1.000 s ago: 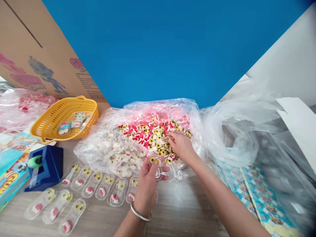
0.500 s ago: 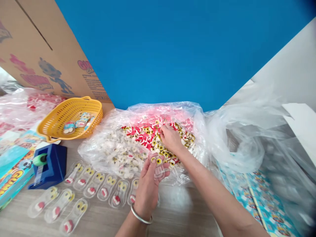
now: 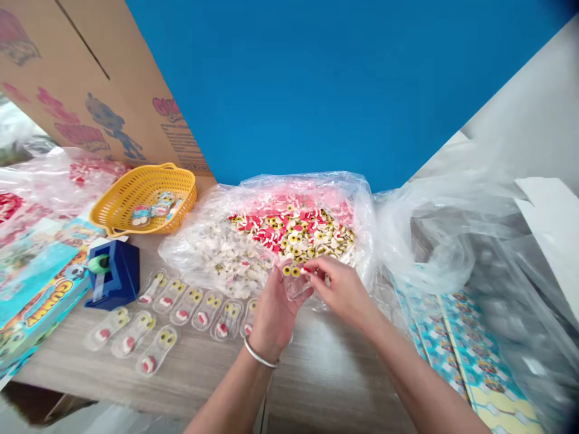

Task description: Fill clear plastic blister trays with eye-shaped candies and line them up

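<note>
- Left hand (image 3: 274, 314): curled around a clear plastic tray (image 3: 296, 287), holding it up just above the counter (image 3: 325, 367), near the counter's middle; a metal bangle (image 3: 259, 357) circles the wrist.
- Right hand (image 3: 342, 293): narrow pinch at the tray's upper end, touching it or just beside it; whether the fingertips (image 3: 312, 270) hold anything is too small to tell.
- Yellow gummy eyeballs (image 3: 291, 271): two, side by side in the held tray.
- Filled trays (image 3: 158, 350): about nine, lying in two rows toward the counter's left, each with two yellow eyeballs and a red-and-white gummy.
- Plastic bag (image 3: 194, 259): open, behind both hands, near the counter's far edge.
- Gummy pile (image 3: 294, 232): red, white and yellow pieces, heaped inside the bag.
- Yellow basket (image 3: 181, 181): plastic lattice, far left, holding several small packets (image 3: 141, 215).
- Blue tape dispenser (image 3: 113, 274): beside the filled trays, with a green roll (image 3: 99, 263).
- Printed box (image 3: 45, 295): blue and colorful, at the counter's left edge.
- Cardboard sheet (image 3: 90, 78): printed, upright behind the basket.
- Blue panel (image 3: 294, 90): far side, above the bag.
- Printed sheets (image 3: 456, 349): blue patterned, right of the hands, partly under clear plastic film (image 3: 429, 235).
</note>
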### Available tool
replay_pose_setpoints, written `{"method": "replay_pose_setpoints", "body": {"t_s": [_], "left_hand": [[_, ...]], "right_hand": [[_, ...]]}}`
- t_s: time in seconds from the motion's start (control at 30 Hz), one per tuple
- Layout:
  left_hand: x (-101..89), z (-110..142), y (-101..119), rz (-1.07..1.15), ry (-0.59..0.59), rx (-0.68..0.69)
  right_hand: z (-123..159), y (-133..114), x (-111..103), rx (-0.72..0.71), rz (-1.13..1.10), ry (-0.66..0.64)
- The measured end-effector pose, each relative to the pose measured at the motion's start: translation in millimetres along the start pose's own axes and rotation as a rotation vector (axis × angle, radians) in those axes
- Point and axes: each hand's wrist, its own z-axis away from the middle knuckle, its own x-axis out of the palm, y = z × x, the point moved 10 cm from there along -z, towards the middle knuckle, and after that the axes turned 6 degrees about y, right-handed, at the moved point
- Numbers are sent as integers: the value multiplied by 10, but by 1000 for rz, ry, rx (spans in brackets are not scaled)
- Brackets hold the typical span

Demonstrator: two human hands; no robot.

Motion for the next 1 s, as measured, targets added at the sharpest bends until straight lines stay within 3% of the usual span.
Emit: {"method": "replay_pose_setpoints", "body": {"t_s": [0.13, 0.3, 0.4, 0.47, 0.57, 0.67, 0.73, 0.8, 0.87, 1.0], "left_hand": [[79, 89, -94, -25, -11, 0], [65, 167, -269, -106, 5, -9], [18, 185, -382, -142, 39, -53], [26, 187, -440, -180, 60, -88], [67, 189, -506, -262, 101, -147], [60, 199, -553, -373, 171, -181], [60, 202, -590, -423, 186, -189], [52, 199, -642, -448, 192, -204], [43, 188, -696, -453, 195, -225], [32, 145, -755, -457, 203, -240]], "right_hand": [[426, -256, 108, -105, 132, -96], [623, -280, 169, -130, 286, -83], [721, -295, 45, -121, 219, -60], [755, -239, -192, -116, 136, 12], [717, 216, -808, 6, 138, 223], [633, 1116, -1490, 340, 399, 368], [552, 1723, -1783, 557, 600, 312], [430, 2143, -1954, 642, 664, 284], [319, 2411, -1995, 671, 682, 263], [242, 2637, -1897, 698, 702, 232]]}}
